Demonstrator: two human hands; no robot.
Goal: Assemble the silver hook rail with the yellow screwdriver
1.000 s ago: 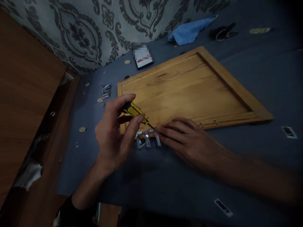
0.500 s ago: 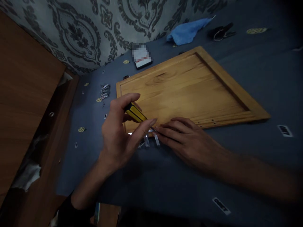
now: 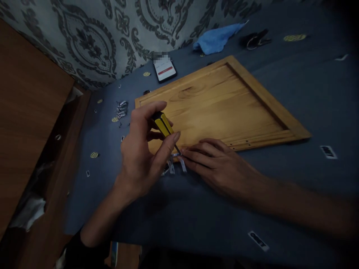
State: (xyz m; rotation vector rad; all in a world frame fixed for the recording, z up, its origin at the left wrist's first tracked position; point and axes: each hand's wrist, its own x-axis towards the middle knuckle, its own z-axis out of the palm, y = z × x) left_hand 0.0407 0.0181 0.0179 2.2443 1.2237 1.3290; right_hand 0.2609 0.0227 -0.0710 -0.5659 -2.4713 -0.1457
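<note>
My left hand (image 3: 141,149) grips a screwdriver (image 3: 163,125) by its yellow and black handle, thumb and fingers around it. Its thin shaft slants down to a shiny metal hinge (image 3: 176,154) on the near edge of a framed wooden cabinet door (image 3: 213,108). The fingertips of my right hand (image 3: 213,158) are pressed together at the hinge, beside the screwdriver's tip. Metal arms of the hinge stick out past the door's edge towards me. Any screw under the tip is hidden or too small to tell.
Several metal hinges (image 3: 121,109) lie left of the door, small screws (image 3: 120,125) near them. Behind it are a phone (image 3: 165,71), a blue cloth (image 3: 217,39) and a black object with a ring (image 3: 254,40). A patterned blue cloth (image 3: 196,213) covers the surface; brown wooden furniture (image 3: 30,89) borders the left.
The screwdriver has tipped more upright, and my left fingers have shifted on its handle. My right hand stays at the hinge. The whole view has shifted slightly.
</note>
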